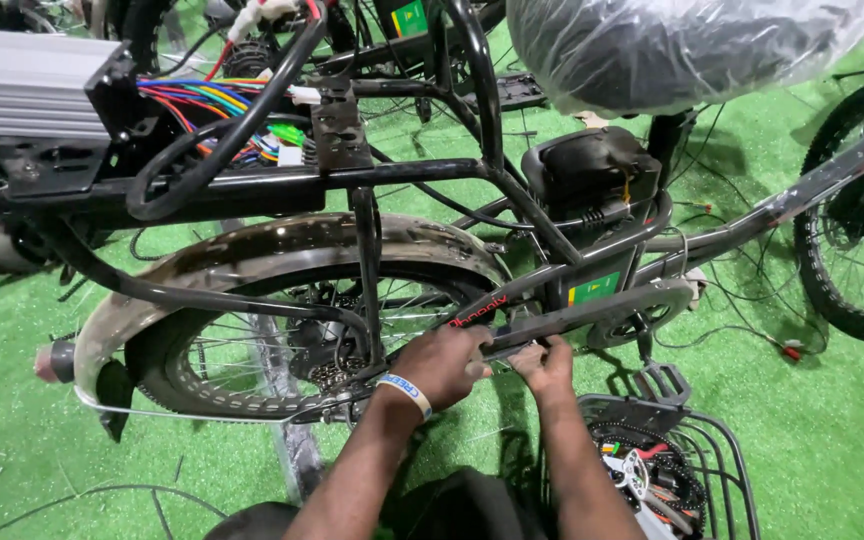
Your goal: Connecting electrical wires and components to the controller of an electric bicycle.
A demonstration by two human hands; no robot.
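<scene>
A black electric bicycle stands side-on before me, its rear wheel (pixel 252 350) under a dark mudguard (pixel 292 240). My left hand (pixel 442 362), with a white and blue wristband, grips the rear end of the black chain guard (pixel 592 308). My right hand (pixel 544 366) pinches the guard's lower edge just beside it. Whether a small tool or screw is in either hand is hidden by the fingers. The pedal (pixel 664 382) hangs just right of my right hand.
A silver controller box (pixel 22 82) with coloured wires (pixel 222 105) sits on the rear rack. A plastic-wrapped saddle (pixel 672 50) is above. A wire basket (pixel 682 470) with parts lies at the lower right. Another wheel (pixel 857 230) stands right. Green turf (pixel 12 400) covers the floor.
</scene>
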